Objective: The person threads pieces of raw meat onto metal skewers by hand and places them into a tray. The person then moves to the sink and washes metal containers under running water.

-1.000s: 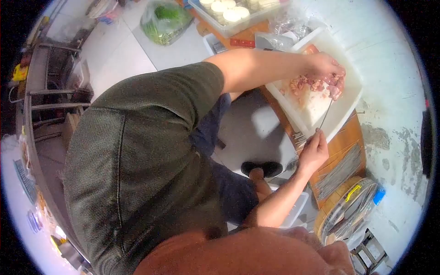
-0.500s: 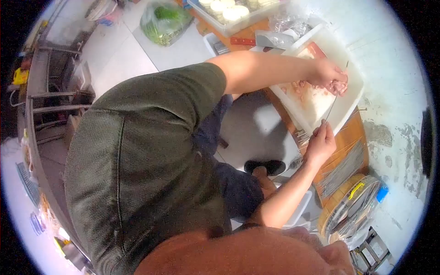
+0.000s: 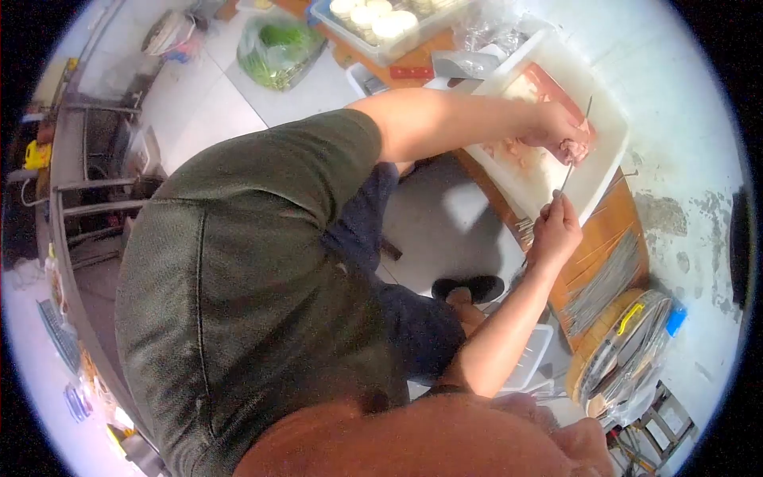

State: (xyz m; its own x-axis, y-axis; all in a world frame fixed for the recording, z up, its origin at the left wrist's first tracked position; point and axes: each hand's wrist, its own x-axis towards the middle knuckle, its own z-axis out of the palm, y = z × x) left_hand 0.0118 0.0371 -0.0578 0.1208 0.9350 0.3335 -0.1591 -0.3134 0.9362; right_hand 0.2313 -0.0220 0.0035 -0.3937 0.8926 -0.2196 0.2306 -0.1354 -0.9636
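My left hand [image 3: 563, 133] is closed around a small lump of pinkish meat [image 3: 574, 149] above a white plastic tub [image 3: 608, 171]. A thin metal skewer [image 3: 566, 181] runs through or beside the meat, its tip sticking out past my left fingers. Lower down, my right hand [image 3: 558, 226] pinches the other end of the skewer near the tub's edge. Inside the tub are a red piece [image 3: 548, 86], which I cannot identify, and small scraps of meat [image 3: 517, 151] on a pale surface.
A cleaver [image 3: 465, 65] with a red handle rests beside the tub, near a clear container [image 3: 381, 49] of round pale items. A bag of greens [image 3: 278, 49] is farther left. Many thin skewers [image 3: 608, 282] lie on the wooden table [image 3: 592, 238], near a round wooden-rimmed object [image 3: 596, 350].
Loose meat seen in my left hand earlier is now a smaller lump at the skewer. The skewer tip has come out beyond my left hand, and my right hand has moved up toward it.
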